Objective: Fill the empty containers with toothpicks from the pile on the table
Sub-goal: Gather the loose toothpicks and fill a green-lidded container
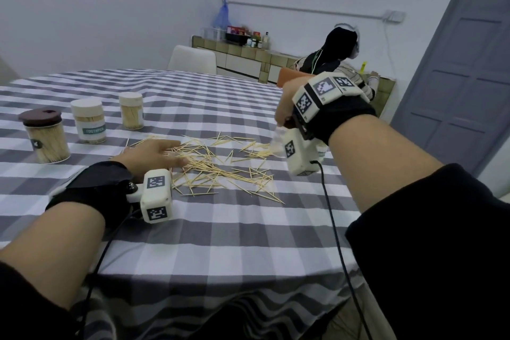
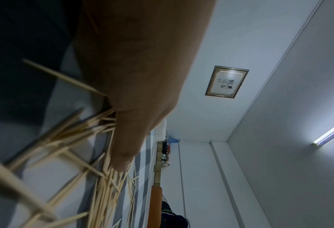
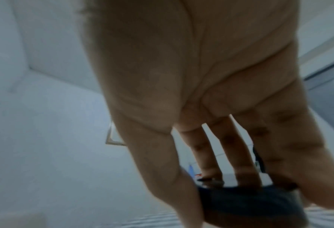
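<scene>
left hand lies flat, fingers straight on the toothpicks at table centre, likely to rake a bundle together. right hand, at 3 o'clock, grips a dark lid from above; the container beneath is mostly hidden. three filled jars stand at 10 o'clock.

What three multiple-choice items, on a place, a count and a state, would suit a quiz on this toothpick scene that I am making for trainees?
1. Where do the filled jars stand?
A. Left of the pile
B. On a chair
C. Beside the door

2. How many filled jars stand there?
A. One
B. Three
C. Five

3. What is the left hand doing?
A. Lying flat on toothpicks
B. Gripping a jar
C. Hanging off the table

Answers:
1 A, the jars stand left of the pile.
2 B, three stand in a row.
3 A, the left hand rests with straight fingers on the pile.
</scene>
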